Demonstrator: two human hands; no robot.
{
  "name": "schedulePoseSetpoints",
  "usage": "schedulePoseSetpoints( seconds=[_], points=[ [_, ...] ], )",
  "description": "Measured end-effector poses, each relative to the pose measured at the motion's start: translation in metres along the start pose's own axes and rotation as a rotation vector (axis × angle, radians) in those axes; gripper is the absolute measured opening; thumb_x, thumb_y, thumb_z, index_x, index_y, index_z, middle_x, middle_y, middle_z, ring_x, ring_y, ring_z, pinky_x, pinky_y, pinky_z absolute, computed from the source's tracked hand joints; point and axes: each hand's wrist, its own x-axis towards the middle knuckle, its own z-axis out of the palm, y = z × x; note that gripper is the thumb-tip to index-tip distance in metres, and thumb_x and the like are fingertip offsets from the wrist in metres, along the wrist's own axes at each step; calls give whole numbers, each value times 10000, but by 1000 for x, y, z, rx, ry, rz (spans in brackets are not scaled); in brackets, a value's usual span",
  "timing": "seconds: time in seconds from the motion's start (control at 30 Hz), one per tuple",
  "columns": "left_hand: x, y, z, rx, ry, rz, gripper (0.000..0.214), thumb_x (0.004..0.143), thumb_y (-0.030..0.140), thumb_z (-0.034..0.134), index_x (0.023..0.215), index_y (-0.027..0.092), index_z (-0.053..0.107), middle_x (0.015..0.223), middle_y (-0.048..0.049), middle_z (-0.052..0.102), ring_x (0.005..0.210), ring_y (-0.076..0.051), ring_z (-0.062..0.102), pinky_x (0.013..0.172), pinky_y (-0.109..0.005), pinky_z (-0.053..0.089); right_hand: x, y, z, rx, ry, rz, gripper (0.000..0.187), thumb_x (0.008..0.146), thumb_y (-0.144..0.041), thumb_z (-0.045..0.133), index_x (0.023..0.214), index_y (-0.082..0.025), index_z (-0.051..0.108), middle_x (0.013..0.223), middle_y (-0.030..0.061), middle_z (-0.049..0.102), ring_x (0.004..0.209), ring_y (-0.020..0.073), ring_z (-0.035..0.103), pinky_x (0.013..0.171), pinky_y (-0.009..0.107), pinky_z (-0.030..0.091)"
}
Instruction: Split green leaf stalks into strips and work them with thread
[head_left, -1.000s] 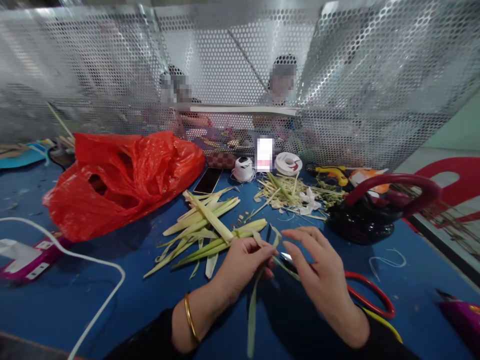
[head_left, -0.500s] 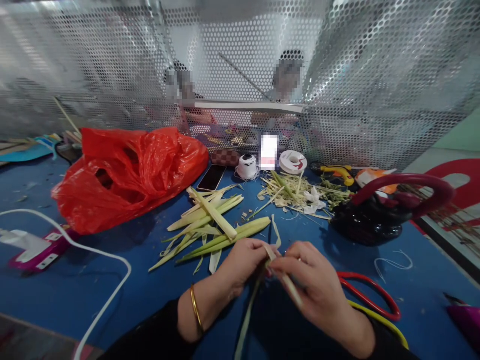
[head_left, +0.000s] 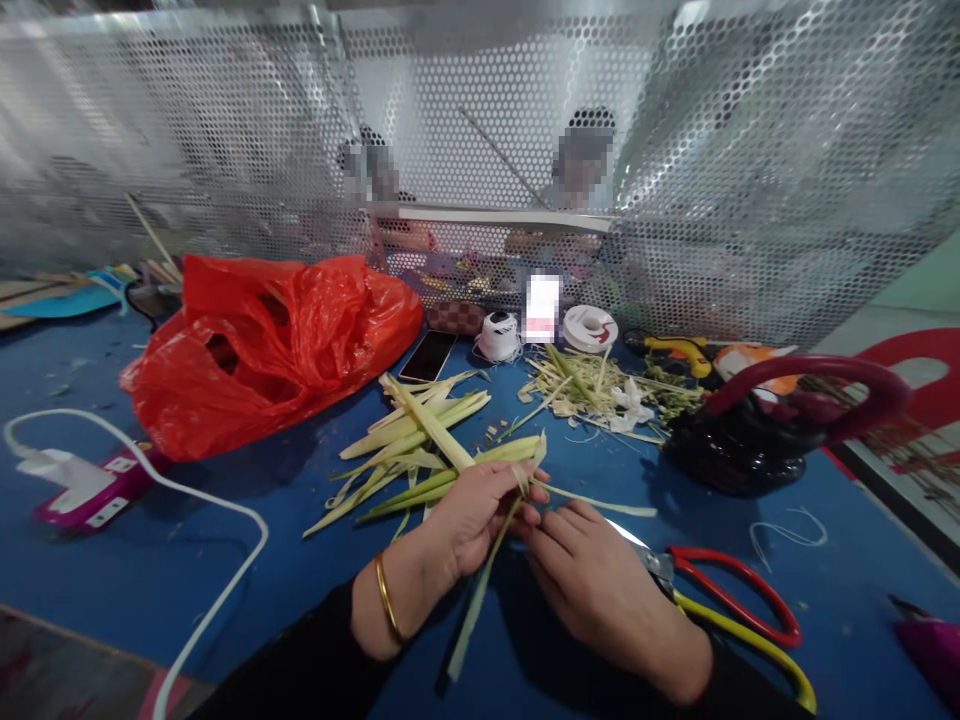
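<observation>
My left hand [head_left: 476, 510], with a gold bangle on its wrist, pinches pale green leaf strips between thumb and fingers. One leaf strip [head_left: 478, 600] hangs down toward me from the pinch, and a thinner strip [head_left: 600, 498] sticks out to the right. My right hand [head_left: 600, 575] is closed, its curled fingertips meeting the left fingers just under the pinch; what they grip is hidden. Beyond the left hand lies a pile of peeled leaves [head_left: 420, 425]. Scissors [head_left: 739, 585] with red and yellow handles lie partly behind my right hand.
A red plastic bag [head_left: 277, 350], phone [head_left: 429, 356], thread cone [head_left: 498, 338], ribbon spool [head_left: 590, 328] and plant scraps [head_left: 574, 385] lie toward the perforated metal screen [head_left: 480, 120]. A black pot-like object [head_left: 742, 445] with a dark red handle stands right. A white cable [head_left: 225, 510] crosses left.
The pale strip that lay under my right hand is out of its grasp, and a thin strip points right. My right hand has turned and lowered, uncovering the scissors' pivot. The view has shifted slightly.
</observation>
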Motion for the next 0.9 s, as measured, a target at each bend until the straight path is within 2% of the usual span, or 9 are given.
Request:
schedulePoseSetpoints(
  seconds=[0.1, 0.2, 0.3, 0.37, 0.43, 0.53, 0.67, 0.77, 0.9],
  points=[
    [0, -2, 2, -12, 49, -9, 200, 734, 313, 683, 804, 126, 677, 666, -29, 644, 542, -96, 579, 536, -197, 438, 1, -3, -8, 2, 91, -22, 191, 919, -112, 447, 937, -156, 633, 658, 14, 585, 595, 157, 517, 613, 324, 380],
    [1, -9, 7, -40, 56, -1, 194, 703, 304, 714, 763, 123, 681, 640, -24, 644, 549, -94, 566, 558, -200, 430, 3, -7, -8, -39, 63, -68, 251, 923, -101, 432, 1080, -143, 623, 800, 55, 643, 744, 191, 575, 761, 360, 434],
    [2, -18, 12, -28, 26, 34, 202, 673, 302, 742, 707, 109, 693, 636, -24, 646, 580, -89, 554, 575, -189, 415, 5, -9, -4, -34, 16, -126, 228, 917, -104, 441, 990, -147, 653, 810, 64, 644, 816, 213, 587, 915, 405, 416],
    [2, -22, 12, 11, 8, 66, 212, 671, 307, 745, 692, 102, 697, 651, -31, 655, 597, -88, 563, 584, -182, 414, 3, -8, -4, 32, 109, -90, 202, 911, -103, 468, 928, -172, 657, 775, 46, 646, 767, 193, 586, 886, 392, 432],
    [1, -23, 12, 58, 0, 74, 237, 686, 338, 735, 708, 105, 697, 643, -29, 657, 570, -86, 571, 560, -179, 411, 1, -3, -5, 156, 268, 48, 186, 900, -98, 493, 920, -197, 649, 770, 32, 659, 744, 173, 591, 808, 353, 459],
    [-1, -20, 13, 123, -4, 44, 297, 707, 413, 709, 723, 118, 680, 607, -25, 652, 513, -104, 598, 529, -196, 428, 0, 8, -7, 396, 452, 459, 111, 889, -166, 540, 845, -204, 634, 768, 33, 665, 739, 172, 613, 704, 307, 488],
    [-3, -19, 14, 139, 0, 46, 326, 690, 443, 718, 700, 123, 657, 601, -22, 650, 505, -112, 619, 557, -215, 480, 4, 17, -1, 840, 448, 952, 231, 816, -401, 629, 746, -181, 612, 642, 20, 638, 567, 178, 610, 540, 298, 507],
    [-2, -20, 13, 129, 27, 68, 327, 682, 443, 726, 697, 125, 651, 606, -23, 655, 500, -106, 619, 543, -205, 481, 8, 15, 4, 1058, 367, 1072, 352, 756, -519, 650, 729, -172, 595, 575, -6, 595, 437, 148, 547, 415, 270, 458],
    [0, -21, 11, 140, 36, 54, 328, 670, 434, 741, 727, 123, 651, 628, -37, 680, 497, -106, 625, 532, -199, 478, 8, 14, 4, 960, 346, 1145, 374, 746, -546, 634, 714, -177, 579, 488, -49, 512, 339, 105, 438, 334, 229, 347]
  ],
)
